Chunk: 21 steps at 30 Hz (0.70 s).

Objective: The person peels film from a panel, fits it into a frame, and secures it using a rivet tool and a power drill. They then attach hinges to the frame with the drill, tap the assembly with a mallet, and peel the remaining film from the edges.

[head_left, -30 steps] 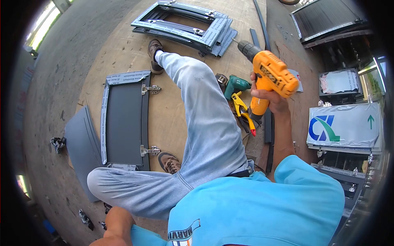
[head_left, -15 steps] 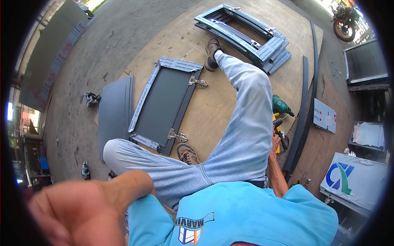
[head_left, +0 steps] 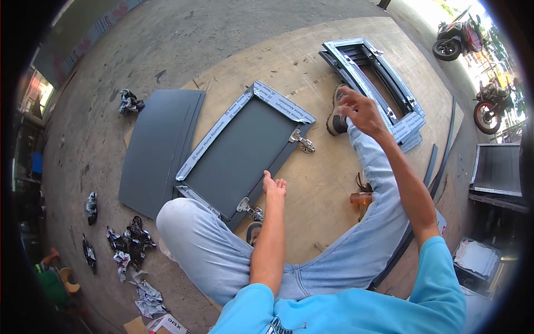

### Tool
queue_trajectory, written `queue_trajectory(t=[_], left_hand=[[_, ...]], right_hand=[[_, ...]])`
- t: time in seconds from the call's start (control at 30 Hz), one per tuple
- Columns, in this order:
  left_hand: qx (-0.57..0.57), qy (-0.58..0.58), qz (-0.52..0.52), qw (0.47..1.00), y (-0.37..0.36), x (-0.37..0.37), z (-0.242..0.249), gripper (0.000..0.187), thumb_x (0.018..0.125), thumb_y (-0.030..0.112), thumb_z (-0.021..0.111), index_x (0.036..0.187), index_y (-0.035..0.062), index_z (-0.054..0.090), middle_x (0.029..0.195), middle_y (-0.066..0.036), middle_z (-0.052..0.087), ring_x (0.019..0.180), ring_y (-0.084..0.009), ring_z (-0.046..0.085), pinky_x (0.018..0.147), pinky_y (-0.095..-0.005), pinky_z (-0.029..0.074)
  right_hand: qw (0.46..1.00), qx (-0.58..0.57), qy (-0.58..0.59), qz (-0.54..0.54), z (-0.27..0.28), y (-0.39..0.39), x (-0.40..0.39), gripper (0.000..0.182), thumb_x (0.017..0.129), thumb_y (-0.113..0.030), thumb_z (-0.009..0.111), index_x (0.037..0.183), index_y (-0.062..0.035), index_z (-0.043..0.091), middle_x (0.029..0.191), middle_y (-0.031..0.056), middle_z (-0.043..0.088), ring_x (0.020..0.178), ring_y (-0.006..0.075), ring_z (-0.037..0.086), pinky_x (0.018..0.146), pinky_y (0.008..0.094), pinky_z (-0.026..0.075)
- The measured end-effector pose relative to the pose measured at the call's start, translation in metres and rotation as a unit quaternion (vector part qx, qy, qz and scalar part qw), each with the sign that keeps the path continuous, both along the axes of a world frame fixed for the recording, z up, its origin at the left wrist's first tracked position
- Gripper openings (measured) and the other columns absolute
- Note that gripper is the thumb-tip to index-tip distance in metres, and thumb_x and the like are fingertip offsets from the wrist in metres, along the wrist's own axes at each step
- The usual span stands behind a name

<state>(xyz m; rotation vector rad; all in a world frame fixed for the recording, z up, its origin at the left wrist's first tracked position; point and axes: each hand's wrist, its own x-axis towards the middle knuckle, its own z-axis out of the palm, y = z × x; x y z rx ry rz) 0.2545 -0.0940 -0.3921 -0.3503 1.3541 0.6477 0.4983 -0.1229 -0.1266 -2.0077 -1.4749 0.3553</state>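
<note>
A cabinet door panel (head_left: 233,147) with a dark infill and film-wrapped aluminium frame lies on the plywood before me. Two metal hinges, the upper hinge (head_left: 302,141) and the lower hinge (head_left: 250,209), are on its right edge. Between them my left hand (head_left: 275,185) is at that edge, thumb against the frame and fingers stretched out. My right hand (head_left: 361,111) hovers over my right shoe, its fingers apart and holding nothing. Just beyond it lies a stack of film-covered frames (head_left: 413,123), with hinges on the top one.
Grey sheets (head_left: 158,147) lie left of the door panel. Crumpled film (head_left: 130,239) litters the concrete. An amber cylinder (head_left: 361,199) lies by my right leg. Long dark bars (head_left: 439,150) are at the right, and motorbikes (head_left: 489,108) stand farther off.
My left hand has come down from near the camera to the door panel's edge. My right hand has left the drills and reached forward near the frame stack. The view has shifted.
</note>
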Motion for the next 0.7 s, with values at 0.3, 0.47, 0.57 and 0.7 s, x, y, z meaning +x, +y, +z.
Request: queue_trajectory(t=[0.3, 0.47, 0.57, 0.7], left_hand=[[-0.057, 0.101, 0.04, 0.992, -0.022, 0.002, -0.026, 0.069, 0.082, 0.046, 0.064, 0.129, 0.0054, 0.034, 0.111, -0.015, 0.047, 0.102, -0.0311, 0.054, 0.092, -0.0423, 0.042], [-0.075, 0.133, 0.08, 0.985, -0.028, -0.011, -0.021, 0.063, 0.079, 0.042, 0.069, 0.116, -0.0023, 0.044, 0.102, -0.014, 0.052, 0.092, -0.0286, 0.059, 0.083, -0.0379, 0.047], [-0.033, 0.035, 0.091, 0.995, -0.024, -0.022, -0.046, 0.061, 0.079, 0.044, 0.067, 0.117, 0.0008, 0.044, 0.104, -0.013, 0.051, 0.095, -0.0287, 0.057, 0.085, -0.0387, 0.045], [-0.09, 0.004, 0.155, 0.984, -0.019, -0.019, -0.021, 0.059, 0.08, 0.047, 0.063, 0.118, 0.0048, 0.045, 0.111, -0.013, 0.047, 0.103, -0.0279, 0.051, 0.089, -0.039, 0.042]], right_hand=[[0.902, -0.074, -0.268, 0.33, -0.245, 0.258, -0.164, 0.072, 0.066, -0.002, 0.067, 0.131, -0.0086, 0.035, 0.124, 0.0082, 0.05, 0.122, 0.0224, 0.043, 0.097, 0.036, 0.039], [0.861, -0.126, -0.37, 0.326, -0.271, 0.293, -0.216, 0.035, 0.084, -0.022, 0.057, 0.117, -0.0146, 0.052, 0.114, 0.0076, 0.056, 0.114, 0.021, 0.049, 0.092, 0.0366, 0.037], [0.851, -0.158, -0.351, 0.358, -0.258, 0.303, -0.212, 0.027, 0.084, -0.021, 0.057, 0.11, -0.0133, 0.056, 0.111, 0.0073, 0.058, 0.11, 0.021, 0.051, 0.092, 0.036, 0.037], [0.87, -0.112, -0.339, 0.341, -0.223, 0.291, -0.197, 0.033, 0.068, -0.019, 0.072, 0.099, -0.0108, 0.062, 0.108, 0.0087, 0.054, 0.109, 0.0231, 0.049, 0.085, 0.0349, 0.044]])
